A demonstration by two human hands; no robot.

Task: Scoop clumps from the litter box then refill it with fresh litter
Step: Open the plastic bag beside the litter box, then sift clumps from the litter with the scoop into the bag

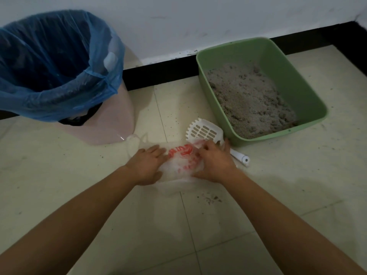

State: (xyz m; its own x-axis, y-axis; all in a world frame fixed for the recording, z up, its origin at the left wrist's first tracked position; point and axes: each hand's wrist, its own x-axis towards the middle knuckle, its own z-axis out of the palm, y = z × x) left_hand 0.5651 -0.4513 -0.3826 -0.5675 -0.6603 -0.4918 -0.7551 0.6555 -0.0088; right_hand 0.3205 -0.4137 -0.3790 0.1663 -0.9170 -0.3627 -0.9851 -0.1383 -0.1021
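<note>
Two hands work on one thin, see-through plastic bag (182,161) with red print, which lies flat on the tiled floor (95,195). The left hand (148,165) rests on the bag's left end, its fingers fairly straight and held close together, pointing toward the red print. The right hand (215,162) is on the bag's right end with its fingers bent and bunching the film under their tips. Its thumb lies low along the bag's near edge.

One white slotted scoop (203,132) lies just beyond the right fingertips, untouched as far as can be seen. Part of its head is under the bag's far corner, and its handle (241,157) sticks out to the right of the right hand's outer finger.

One green litter box (288,76) stands beyond and to the right of those fingers, just past the scoop. It holds grey litter (252,100) with darker lumps, too blurred to count.

One pink bin (111,124) with a single blue liner (49,56) stands well beyond and to the left of the left fingers. One small patch of spilled grains (212,199) lies on the floor behind the right wrist.
</note>
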